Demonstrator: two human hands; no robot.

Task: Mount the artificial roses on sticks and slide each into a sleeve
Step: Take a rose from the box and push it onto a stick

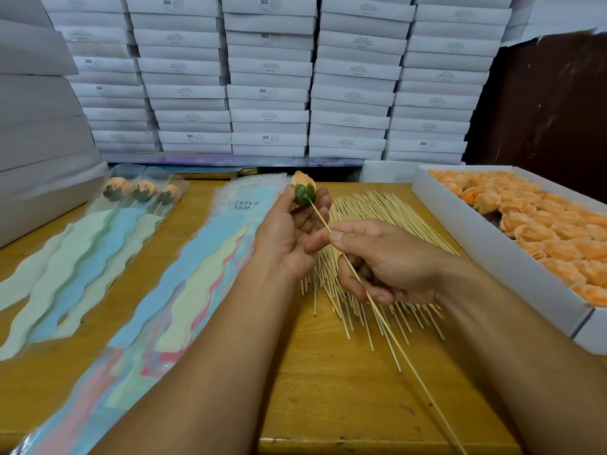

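**Stick meets rose base above the table**

We hold one peach rose (303, 189) up in our left hand (289, 231), fingers curled round it, its green base turned toward us. Our right hand (384, 261) pinches a thin wooden stick (377, 310) between thumb and forefinger, the other fingers curled under it. The stick's far tip touches the centre of the green base; its long end runs down toward the lower right edge of the view. How deep the tip sits we cannot tell.

Under our hands a loose pile of sticks (371, 211) lies fanned on the wooden table (328, 382). To the right stands a white box (486, 244) filled with more peach roses (551, 238). Left of our hands lies a stack of pastel sleeves (210, 257), the top one printed "I LOVE YOU". Farther left, three finished roses (143, 191) lie sleeved, side by side. Stacked white cartons (269, 93) fill the background.
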